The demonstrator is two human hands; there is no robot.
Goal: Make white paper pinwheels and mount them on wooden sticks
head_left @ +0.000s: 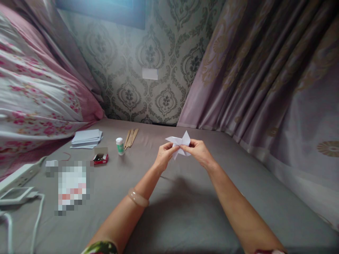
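Note:
A white folded paper pinwheel (186, 138) is held up above the grey sheet, its pointed blades spreading out on several sides. My left hand (166, 154) pinches it from the left, thumb close to the centre. From the right, my right hand (200, 151) grips it too, with its thumb reaching the middle. A small dark spot shows at the centre between the thumbs; I cannot make out exactly what it is. The fingers behind the paper are partly hidden. A pale bangle (138, 198) circles my left forearm.
Left of my hands stand a small white-and-green bottle (120, 146), several wooden sticks (131, 138), a small red open box (100, 158) and a stack of white paper (87, 137). A power strip (22, 174) and white cables lie at far left. Curtains (251, 70) hang on the right.

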